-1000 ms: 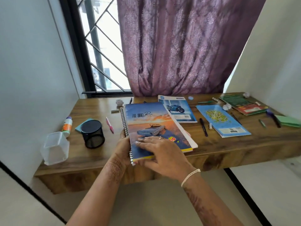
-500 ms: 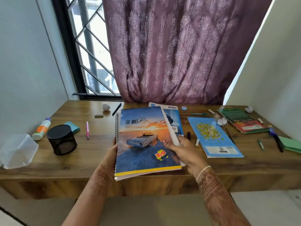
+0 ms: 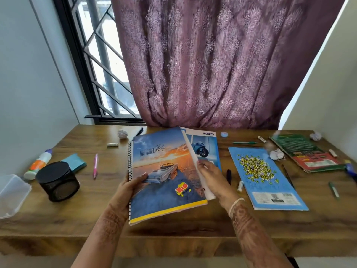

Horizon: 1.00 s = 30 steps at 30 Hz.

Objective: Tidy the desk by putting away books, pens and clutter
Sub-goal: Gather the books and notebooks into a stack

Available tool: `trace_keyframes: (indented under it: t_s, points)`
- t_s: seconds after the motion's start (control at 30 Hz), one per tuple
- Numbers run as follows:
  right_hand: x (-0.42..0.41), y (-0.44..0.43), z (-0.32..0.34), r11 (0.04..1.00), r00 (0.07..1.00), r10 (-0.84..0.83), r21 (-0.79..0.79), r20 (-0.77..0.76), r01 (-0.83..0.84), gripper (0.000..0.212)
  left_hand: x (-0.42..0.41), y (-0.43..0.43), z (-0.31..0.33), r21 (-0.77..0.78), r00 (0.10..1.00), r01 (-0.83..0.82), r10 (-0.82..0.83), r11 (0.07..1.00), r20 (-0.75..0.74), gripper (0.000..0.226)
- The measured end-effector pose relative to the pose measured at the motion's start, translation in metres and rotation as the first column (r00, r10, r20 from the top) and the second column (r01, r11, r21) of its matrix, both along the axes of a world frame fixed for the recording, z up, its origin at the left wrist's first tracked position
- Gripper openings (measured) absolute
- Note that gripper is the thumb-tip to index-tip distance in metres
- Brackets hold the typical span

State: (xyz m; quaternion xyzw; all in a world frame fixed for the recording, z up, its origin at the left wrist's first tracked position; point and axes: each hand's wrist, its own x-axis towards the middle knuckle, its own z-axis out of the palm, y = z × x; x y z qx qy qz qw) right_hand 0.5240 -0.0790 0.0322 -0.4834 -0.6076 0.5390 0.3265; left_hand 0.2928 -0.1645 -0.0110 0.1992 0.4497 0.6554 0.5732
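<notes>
A spiral notebook [image 3: 164, 171] with a car on its cover is tilted up above the wooden desk [image 3: 81, 215]. My left hand [image 3: 133, 186] grips its spine edge, thumb on the cover. My right hand [image 3: 210, 176] holds the notebook's right edge, over a motorbike-cover book [image 3: 204, 146] lying behind it. A blue book with yellow lettering [image 3: 264, 176] lies flat to the right, and a green and red book [image 3: 305, 151] at the far right. A black pen [image 3: 229, 176] and a small white marker [image 3: 240, 185] lie between the books.
At left stand a black mesh pen cup [image 3: 58, 182], a clear plastic box [image 3: 11, 194], a glue bottle [image 3: 38, 164], a teal pad [image 3: 75, 163] and a pink pen [image 3: 95, 168]. Crumpled paper balls [image 3: 276, 154], a green pen [image 3: 244, 142] and an eraser [image 3: 112, 145] are scattered about. A curtain hangs behind.
The notebook lay flat under both hands; now it is lifted and tilted. My right hand moved from pressing the cover to the notebook's right edge. The camera view shifted rightward.
</notes>
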Motion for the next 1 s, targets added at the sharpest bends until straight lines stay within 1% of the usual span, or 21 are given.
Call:
trace_keyframes:
  t_s: [0.03,0.1,0.13,0.17,0.2,0.23,0.27,0.33,0.43,0.5,0.57,0.6,0.63,0.7,0.77,0.8,0.83,0.9,0.93,0.97,1.0]
  points:
    - [0.0,0.014,-0.006,0.999,0.998,-0.036,0.011,0.06,0.035,0.032,-0.004,0.007,-0.001,-0.002,1.0,-0.005,0.005,1.0,0.005,0.048]
    - [-0.001,0.044,-0.019,0.992,0.961,-0.115,0.076,0.253,0.099,0.039,-0.014,0.02,-0.006,-0.012,1.0,-0.013,0.012,1.0,-0.017,0.049]
    - [0.0,0.058,-0.026,0.987,0.924,-0.148,0.11,0.353,0.117,0.041,-0.02,0.025,-0.008,-0.021,0.999,-0.02,0.02,1.0,-0.031,0.056]
    - [0.001,0.07,-0.033,0.983,0.881,-0.174,0.124,0.44,0.132,0.043,-0.025,0.031,-0.008,-0.04,0.999,-0.016,0.014,0.999,-0.046,0.07]
    - [0.0,0.083,-0.042,0.981,0.842,-0.193,0.126,0.503,0.15,0.046,-0.031,0.038,-0.009,-0.064,0.998,-0.002,-0.002,0.998,-0.058,0.085]
    - [0.0,0.095,-0.05,0.979,0.806,-0.204,0.12,0.555,0.165,0.05,-0.037,0.044,-0.01,-0.081,0.998,0.009,-0.015,0.997,-0.068,0.092]
    - [-0.002,0.105,-0.058,0.977,0.774,-0.212,0.118,0.596,0.178,0.055,-0.044,0.051,-0.011,-0.093,0.998,0.014,-0.02,0.996,-0.067,0.088]
    - [-0.007,0.121,-0.069,0.975,0.708,-0.217,0.115,0.672,0.189,0.07,-0.055,0.063,-0.012,-0.115,0.998,0.02,-0.026,0.993,-0.05,0.067]
    - [-0.019,0.131,-0.073,0.977,0.571,-0.201,0.122,0.796,0.174,0.095,-0.07,0.08,-0.015,-0.11,0.999,0.042,-0.046,0.993,-0.029,0.048]
    - [-0.023,0.134,-0.074,0.975,0.488,-0.203,0.128,0.849,0.184,0.106,-0.079,0.09,-0.018,-0.111,0.998,0.043,-0.047,0.993,-0.04,0.028]
    - [-0.023,0.14,-0.076,0.974,0.472,-0.197,0.119,0.859,0.192,0.11,-0.085,0.098,-0.018,-0.119,0.998,0.048,-0.052,0.992,-0.031,0.014]
    - [-0.022,0.144,-0.077,0.976,0.472,-0.187,0.11,0.861,0.187,0.113,-0.087,0.1,-0.017,-0.119,0.998,0.058,-0.061,0.991,-0.021,0.015]
    - [-0.021,0.149,-0.077,0.978,0.466,-0.168,0.088,0.869,0.187,0.117,-0.09,0.103,-0.017,-0.113,0.998,0.063,-0.065,0.992,-0.017,0.023]
    - [-0.019,0.158,-0.075,0.979,0.456,-0.127,0.038,0.881,0.2,0.126,-0.094,0.107,-0.018,-0.124,0.997,0.066,-0.07,0.99,-0.027,0.045]
    - [-0.018,0.161,-0.07,0.971,0.488,-0.119,-0.002,0.865,0.24,0.131,-0.097,0.111,-0.019,-0.13,0.998,0.064,-0.066,0.989,-0.016,0.059]
    - [-0.019,0.161,-0.068,0.965,0.516,-0.135,-0.007,0.846,0.262,0.13,-0.098,0.113,-0.02,-0.138,0.997,0.066,-0.07,0.988,-0.023,0.064]
    - [-0.019,0.159,-0.065,0.958,0.547,-0.167,0.004,0.82,0.287,0.125,-0.099,0.115,-0.018,-0.141,0.997,0.072,-0.077,0.987,-0.027,0.07]
    - [-0.02,0.153,-0.059,0.928,0.618,-0.312,0.093,0.722,0.36,0.106,-0.099,0.118,-0.013,-0.132,0.995,0.08,-0.087,0.988,-0.046,0.087]
    - [-0.023,0.149,-0.055,0.894,0.651,-0.416,0.152,0.635,0.422,0.095,-0.099,0.12,-0.014,-0.123,0.994,0.081,-0.088,0.989,-0.06,0.101]
    - [-0.026,0.144,-0.051,0.842,0.676,-0.522,0.189,0.52,0.506,0.086,-0.1,0.12,-0.013,-0.123,0.993,0.091,-0.1,0.988,-0.068,0.107]
    - [-0.031,0.138,-0.045,0.779,0.686,-0.622,0.211,0.379,0.59,0.076,-0.099,0.121,-0.013,-0.115,0.992,0.106,-0.113,0.988,-0.052,0.102]
